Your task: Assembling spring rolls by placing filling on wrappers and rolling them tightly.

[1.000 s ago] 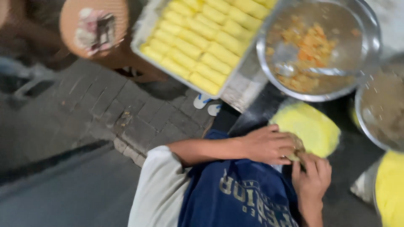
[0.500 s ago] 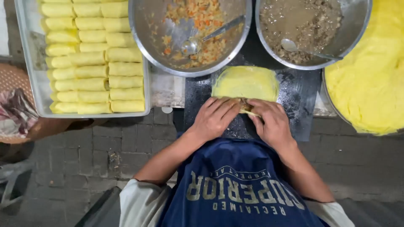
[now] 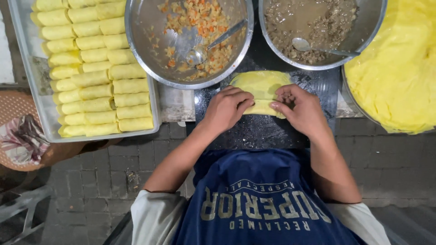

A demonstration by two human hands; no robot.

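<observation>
A thin yellow crepe lies on a black board just in front of me, its near edge folded over into a roll. My left hand presses the left end of that fold with bent fingers. My right hand pinches the right end. Both hands rest on the board, close together, thumbs towards me. Any filling is hidden inside the fold.
A metal tray at the left holds several finished yellow rolls. A steel bowl of orange vegetable filling with a spoon, a second bowl of brown minced filling with a spoon, and a stack of crepes stand beyond.
The view swung from the side to straight over the board and steadied. Both hands stayed on the crepe and rolled its near edge further over.
</observation>
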